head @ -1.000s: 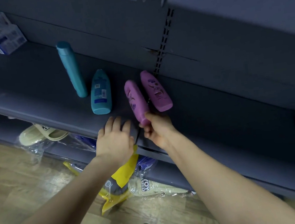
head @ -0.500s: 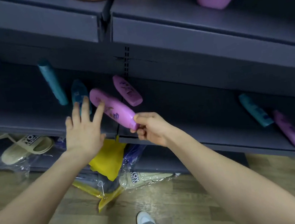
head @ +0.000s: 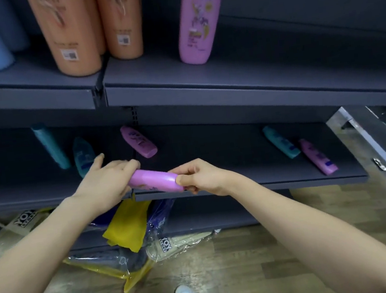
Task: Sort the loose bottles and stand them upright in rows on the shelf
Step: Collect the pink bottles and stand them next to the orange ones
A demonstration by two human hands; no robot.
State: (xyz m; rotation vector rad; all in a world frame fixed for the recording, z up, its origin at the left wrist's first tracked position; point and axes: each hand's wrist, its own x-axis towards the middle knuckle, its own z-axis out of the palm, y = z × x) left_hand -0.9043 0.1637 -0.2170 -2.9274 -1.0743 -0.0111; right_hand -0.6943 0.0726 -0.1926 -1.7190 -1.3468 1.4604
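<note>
Shows pink bottle (head: 153,180) level before the edge of the shelf (head: 277,184), left hand (head: 101,182) wrapping one end, right hand (head: 200,177) pinching the other. Looks light, stiff, slick; probably best gripped mid-body.

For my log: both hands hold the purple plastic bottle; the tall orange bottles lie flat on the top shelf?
No: head view shows the tall orange bottles standing upright on the top shelf. Left hand and right hand hold the purple plastic bottle.
</note>
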